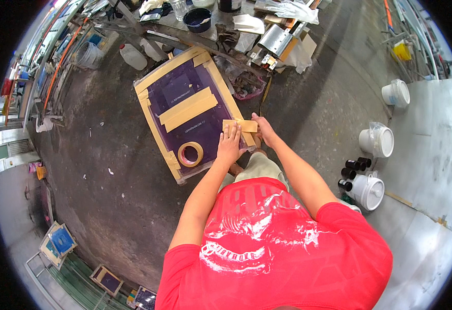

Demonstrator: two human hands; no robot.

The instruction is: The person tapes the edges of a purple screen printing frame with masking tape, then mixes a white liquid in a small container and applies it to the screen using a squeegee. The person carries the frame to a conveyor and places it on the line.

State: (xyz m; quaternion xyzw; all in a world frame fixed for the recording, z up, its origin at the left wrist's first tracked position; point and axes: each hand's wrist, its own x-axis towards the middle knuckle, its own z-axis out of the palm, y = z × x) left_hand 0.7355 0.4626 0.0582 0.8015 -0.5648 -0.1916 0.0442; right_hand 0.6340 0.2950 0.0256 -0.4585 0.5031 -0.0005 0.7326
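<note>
- Pressing flat on the beige strip of masking tape, the left hand has its fingers extended and slightly spread.
- Beside those fingers, at the strip's right end, the right hand has bent fingers; their undersides are hidden, so one cannot tell whether they pinch the tape.
- Beneath the left fingers is the near right corner of the screen-printing frame, its borders taped and its purple mesh reaching away to their left.
- Below and left of the left fingers, a roll of masking tape lies flat on the mesh.
- Farther off, up and left of them, a broad tape band crosses the mesh.
- Beyond the fingertips, past the frame's far right edge, sits a pinkish bag of waste.
- Well apart, right of the right fingers, stand white buckets.
</note>
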